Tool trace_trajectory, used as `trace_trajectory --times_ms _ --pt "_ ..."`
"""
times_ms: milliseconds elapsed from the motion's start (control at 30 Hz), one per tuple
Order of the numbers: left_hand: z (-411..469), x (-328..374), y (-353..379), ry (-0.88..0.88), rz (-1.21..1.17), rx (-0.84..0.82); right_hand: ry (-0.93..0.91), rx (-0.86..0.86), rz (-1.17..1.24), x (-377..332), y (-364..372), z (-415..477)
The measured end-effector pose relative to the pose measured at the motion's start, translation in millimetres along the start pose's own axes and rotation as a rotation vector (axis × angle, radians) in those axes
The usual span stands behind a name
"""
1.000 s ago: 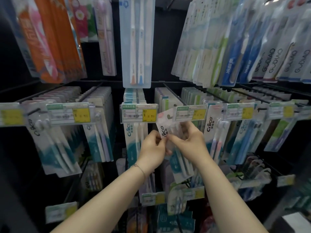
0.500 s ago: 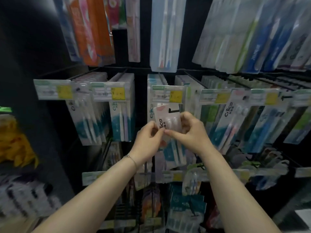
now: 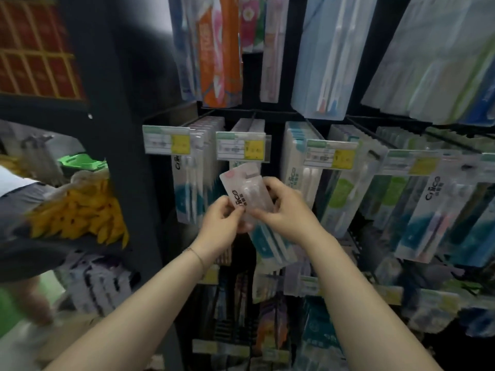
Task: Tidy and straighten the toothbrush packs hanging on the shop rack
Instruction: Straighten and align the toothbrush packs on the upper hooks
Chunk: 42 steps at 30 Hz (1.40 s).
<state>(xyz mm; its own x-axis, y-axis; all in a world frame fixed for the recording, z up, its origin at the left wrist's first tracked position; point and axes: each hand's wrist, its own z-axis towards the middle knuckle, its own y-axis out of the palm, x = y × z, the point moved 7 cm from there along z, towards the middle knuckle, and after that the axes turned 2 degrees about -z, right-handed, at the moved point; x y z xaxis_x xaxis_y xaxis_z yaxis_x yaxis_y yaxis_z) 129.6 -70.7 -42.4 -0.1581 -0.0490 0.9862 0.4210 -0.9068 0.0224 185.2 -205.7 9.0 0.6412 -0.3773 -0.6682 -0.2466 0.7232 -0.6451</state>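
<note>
Rows of hanging packs point(image 3: 195, 180) crowd the pegs behind, and a yellow-and-green price tag point(image 3: 242, 145) juts out directly above the loose toothbrush pack point(image 3: 247, 192), which sits tilted, top leaning left, in front of the second peg. The left hand point(image 3: 223, 223) pinches its left edge and the right hand point(image 3: 286, 210) curls round its right edge. A dark post point(image 3: 115, 129) and yellow goods point(image 3: 80, 215) stand to the left. The lettering looks like "Crice", though it is blurred. Half a second ago the pack was under the next tag to the right.
</note>
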Motion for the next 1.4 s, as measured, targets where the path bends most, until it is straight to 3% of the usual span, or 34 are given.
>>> trace_trajectory --times_ms 200,500,667,933,1167,1400 --pt "9.5 -2.2 -39.3 -0.021 -0.048 0.172 0.055 -0.051 -0.117 -16.5 30.2 22.3" --pt "14.5 -3.6 -76.9 -0.067 -0.162 0.301 -0.053 -0.093 -0.382 -66.7 52.8 51.5" --pt "23.3 16.5 -92.5 -0.052 -0.108 0.341 0.038 -0.046 -0.272 -79.3 56.6 67.1" --pt "34.6 43.1 -99.3 0.060 0.113 0.328 0.159 0.021 0.131 -57.5 60.6 70.7" --pt "30.4 34.4 -100.9 0.074 0.253 0.387 0.053 0.123 0.158 -53.0 70.0 61.1" --pt "12.3 37.4 -96.4 0.284 0.308 0.494 0.062 0.115 0.159 -37.0 71.6 59.3"
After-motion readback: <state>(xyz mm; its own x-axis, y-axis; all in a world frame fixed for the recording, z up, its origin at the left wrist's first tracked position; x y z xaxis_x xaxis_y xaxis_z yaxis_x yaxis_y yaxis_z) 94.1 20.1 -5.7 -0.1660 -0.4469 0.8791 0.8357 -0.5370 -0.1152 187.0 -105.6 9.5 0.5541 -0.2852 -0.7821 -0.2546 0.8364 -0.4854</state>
